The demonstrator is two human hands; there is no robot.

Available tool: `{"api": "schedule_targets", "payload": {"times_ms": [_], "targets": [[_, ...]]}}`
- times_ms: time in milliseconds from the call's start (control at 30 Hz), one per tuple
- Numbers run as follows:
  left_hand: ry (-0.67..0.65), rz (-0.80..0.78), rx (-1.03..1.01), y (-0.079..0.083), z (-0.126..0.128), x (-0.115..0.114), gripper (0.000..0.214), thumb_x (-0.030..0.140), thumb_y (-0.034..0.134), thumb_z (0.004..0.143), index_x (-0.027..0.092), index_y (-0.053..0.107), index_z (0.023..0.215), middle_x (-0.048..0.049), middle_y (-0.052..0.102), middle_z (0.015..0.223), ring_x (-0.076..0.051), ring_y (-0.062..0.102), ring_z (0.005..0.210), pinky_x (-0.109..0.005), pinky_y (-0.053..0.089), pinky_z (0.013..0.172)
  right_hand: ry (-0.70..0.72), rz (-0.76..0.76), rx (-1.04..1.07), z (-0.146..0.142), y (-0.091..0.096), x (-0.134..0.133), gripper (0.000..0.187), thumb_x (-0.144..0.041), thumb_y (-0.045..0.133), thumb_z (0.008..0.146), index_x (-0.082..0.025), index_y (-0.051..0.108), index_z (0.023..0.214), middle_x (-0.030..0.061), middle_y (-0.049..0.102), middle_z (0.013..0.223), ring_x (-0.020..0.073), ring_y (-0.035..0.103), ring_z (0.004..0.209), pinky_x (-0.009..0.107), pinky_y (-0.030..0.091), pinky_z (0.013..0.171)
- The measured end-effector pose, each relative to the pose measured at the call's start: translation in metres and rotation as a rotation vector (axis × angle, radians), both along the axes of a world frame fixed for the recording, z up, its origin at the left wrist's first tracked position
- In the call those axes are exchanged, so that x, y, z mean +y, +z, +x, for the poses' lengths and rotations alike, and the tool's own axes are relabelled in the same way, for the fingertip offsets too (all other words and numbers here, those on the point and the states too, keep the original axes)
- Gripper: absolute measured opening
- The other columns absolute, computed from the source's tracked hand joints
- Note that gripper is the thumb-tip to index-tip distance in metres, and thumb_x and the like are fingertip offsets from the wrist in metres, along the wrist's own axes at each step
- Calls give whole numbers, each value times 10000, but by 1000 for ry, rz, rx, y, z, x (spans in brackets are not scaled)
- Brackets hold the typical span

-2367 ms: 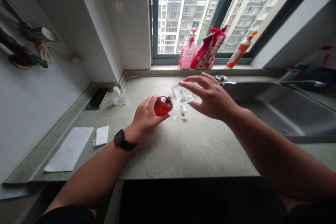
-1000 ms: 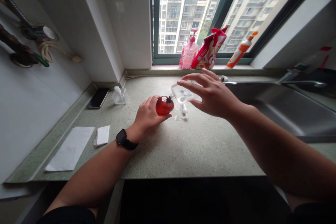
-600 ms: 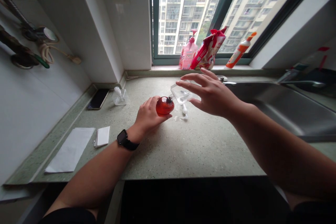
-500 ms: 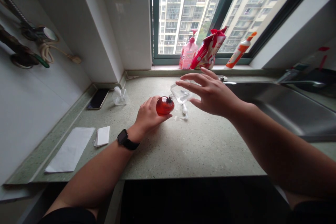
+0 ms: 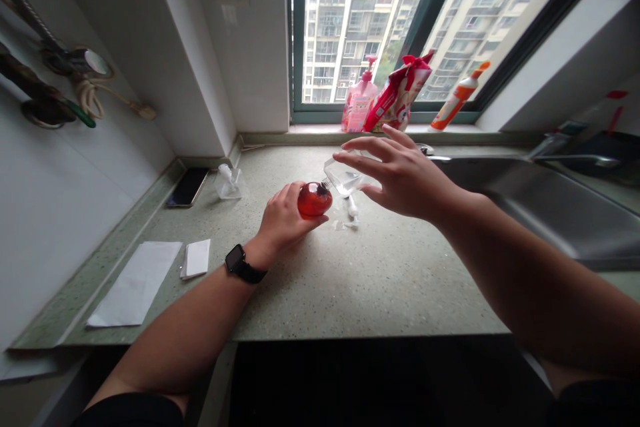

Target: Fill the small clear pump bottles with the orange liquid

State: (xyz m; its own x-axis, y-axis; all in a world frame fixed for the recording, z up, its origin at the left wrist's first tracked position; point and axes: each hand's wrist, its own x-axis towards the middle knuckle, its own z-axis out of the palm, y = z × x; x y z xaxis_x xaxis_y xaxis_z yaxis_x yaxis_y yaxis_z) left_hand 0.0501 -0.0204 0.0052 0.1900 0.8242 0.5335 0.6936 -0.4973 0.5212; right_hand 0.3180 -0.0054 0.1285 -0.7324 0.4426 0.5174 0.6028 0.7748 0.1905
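My left hand [image 5: 286, 219] is closed around a rounded red bottle [image 5: 315, 201] over the counter. Tilted with its neck at the red bottle's dark opening is a clear bottle [image 5: 344, 177], and my right hand [image 5: 397, 177] grips it between thumb and fingers. A little clear liquid seems to lie inside the clear bottle. Below the bottles, a white pump top [image 5: 353, 208] lies on the counter beside a small clear piece [image 5: 340, 225]. Farther left stands another clear bottle with a white pump [image 5: 229, 184].
On the speckled counter [image 5: 350, 293] lie a phone [image 5: 187, 187], a white paper sheet [image 5: 136, 283] and a small white card stack [image 5: 195, 258]. A pink pump bottle [image 5: 359, 105], a red bag [image 5: 400, 95] and an orange-white bottle [image 5: 459, 99] line the windowsill. The steel sink [image 5: 550, 207] is at right.
Almost nothing differs. Both hands hold the two bottles in nearly the same place, and the view has shifted very slightly.
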Motion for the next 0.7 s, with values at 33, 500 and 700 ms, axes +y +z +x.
{"api": "schedule_targets", "payload": {"times_ms": [33, 500, 700], "targets": [[1, -2, 0, 0, 0, 0, 754, 592, 958, 802, 249, 574, 1353, -123, 736, 1317, -335, 731, 1155, -517, 603, 1018, 2, 2, -1, 0, 1, 0, 823, -68, 721, 887, -392, 546, 1624, 75, 697, 1514, 341, 627, 1428, 684, 347, 1298], [-2, -7, -31, 2, 1, -1, 729, 560, 968, 796, 261, 585, 1340, -108, 740, 1324, -330, 733, 1166, -500, 600, 1031, 0, 5, -30, -5, 6, 1, 795, -79, 694, 889, -403, 560, 1603, 48, 682, 1534, 320, 642, 1393, 660, 350, 1295], [3, -12, -32, 1, 1, 0, 735, 561, 972, 788, 256, 584, 1332, -110, 740, 1315, -334, 731, 1164, -511, 598, 1033, -7, -11, -52, -6, 8, 1, 830, -78, 696, 884, -429, 537, 1620, 38, 676, 1542, 326, 640, 1394, 677, 343, 1293]]}}
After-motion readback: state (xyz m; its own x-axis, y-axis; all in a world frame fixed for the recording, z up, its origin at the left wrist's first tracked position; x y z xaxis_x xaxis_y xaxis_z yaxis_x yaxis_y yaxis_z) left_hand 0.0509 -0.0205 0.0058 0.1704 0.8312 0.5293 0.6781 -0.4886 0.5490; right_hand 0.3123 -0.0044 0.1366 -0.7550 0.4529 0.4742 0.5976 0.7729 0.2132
